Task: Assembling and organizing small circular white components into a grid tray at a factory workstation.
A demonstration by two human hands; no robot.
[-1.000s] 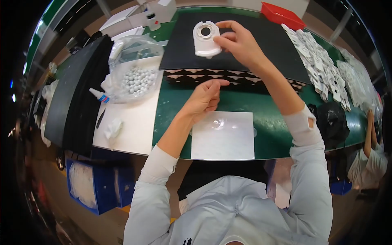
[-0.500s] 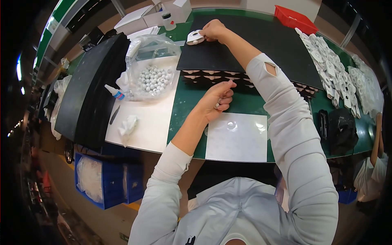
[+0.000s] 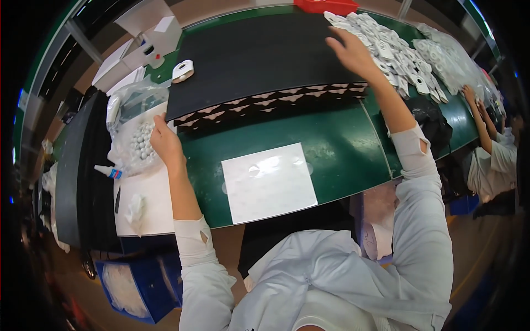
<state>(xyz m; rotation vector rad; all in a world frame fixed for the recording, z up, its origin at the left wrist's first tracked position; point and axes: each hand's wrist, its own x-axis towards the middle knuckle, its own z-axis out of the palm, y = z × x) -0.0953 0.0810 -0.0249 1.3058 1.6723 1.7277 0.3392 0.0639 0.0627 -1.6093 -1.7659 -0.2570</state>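
A stack of flat black boards (image 3: 254, 58) lies across the green table, with rows of pale pieces showing along its front edge. At its front left corner is my left hand (image 3: 167, 143), fingers curled and close together; what they hold, if anything, is hidden. My right hand (image 3: 353, 54) is over the stack's right end, fingers stretched and thumb apart, with nothing seen in it. One white plastic part with a round hole (image 3: 183, 70) rests on the top board's left side. Beside my left hand, a clear bag (image 3: 124, 118) holds small white balls (image 3: 142, 140).
Right of the stack lies a heap of white plastic parts (image 3: 386, 52), with a red tray (image 3: 326, 5) behind. A white sheet (image 3: 269, 182) lies in front. Leftward are a glue bottle (image 3: 108, 171), crumpled tissue (image 3: 134, 212) and more black boards (image 3: 69, 176). Another person's arm (image 3: 479, 116) is far right.
My right hand has left the white holed part and swung right to the stack's other end, opening. My left hand has moved left to the stack's corner. The view has turned right.
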